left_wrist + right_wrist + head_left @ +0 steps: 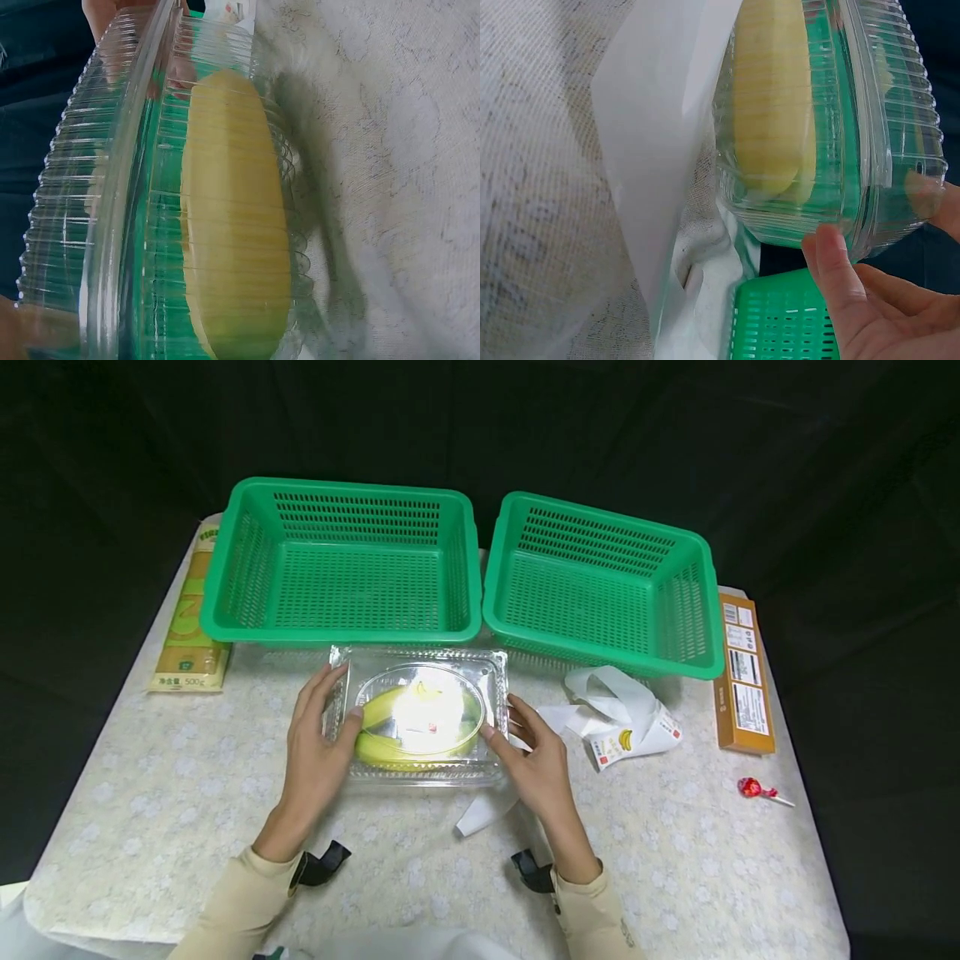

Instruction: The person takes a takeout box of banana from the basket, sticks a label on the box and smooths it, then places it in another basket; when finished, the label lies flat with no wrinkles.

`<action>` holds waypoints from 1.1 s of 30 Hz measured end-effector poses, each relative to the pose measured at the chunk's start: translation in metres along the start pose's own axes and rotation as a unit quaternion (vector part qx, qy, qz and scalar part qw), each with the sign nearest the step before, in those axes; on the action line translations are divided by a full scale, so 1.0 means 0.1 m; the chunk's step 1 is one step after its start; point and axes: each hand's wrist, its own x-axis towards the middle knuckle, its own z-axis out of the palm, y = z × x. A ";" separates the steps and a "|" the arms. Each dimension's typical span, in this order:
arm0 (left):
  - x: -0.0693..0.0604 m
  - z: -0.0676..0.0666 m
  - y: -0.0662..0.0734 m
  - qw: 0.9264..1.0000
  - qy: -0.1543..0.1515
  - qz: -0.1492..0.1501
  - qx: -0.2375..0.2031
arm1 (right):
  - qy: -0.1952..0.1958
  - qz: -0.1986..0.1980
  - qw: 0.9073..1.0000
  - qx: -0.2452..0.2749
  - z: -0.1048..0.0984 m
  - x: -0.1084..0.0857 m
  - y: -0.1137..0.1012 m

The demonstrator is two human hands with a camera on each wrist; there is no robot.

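Observation:
A clear plastic clamshell box (491, 672) with its lid down sits at the middle of the table, and yellow bananas (390, 752) show through it. My left hand (318, 747) grips its left end, the thumb on the lid and the fingers along the side. At the right end, my right hand (538, 768) holds the box with its thumb on the lid's edge; its fingers touch the corner (832, 236) in the right wrist view. A white strip with banana-printed labels (630, 735) lies in loops to the right, partly hidden by the right hand.
Behind the box stand two green baskets, a left one (341, 635) and a right one (600, 652), both with nothing inside. A yellow 500 g packet (187, 643) lies at the left. Far right are an orange carton (742, 677) and a red lollipop (750, 787).

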 end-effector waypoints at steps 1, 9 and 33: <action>0.00 0.00 0.01 1.000 -0.001 0.001 -0.001 | 0.002 -0.003 1.000 -0.001 0.00 0.00 0.00; -0.02 0.01 0.04 1.000 -0.003 -0.008 0.000 | 0.009 0.002 1.000 0.002 -0.08 -0.02 0.00; -0.02 -0.07 0.17 0.999 0.002 -0.003 -0.035 | 0.041 -0.021 0.998 0.046 -0.21 -0.05 -0.13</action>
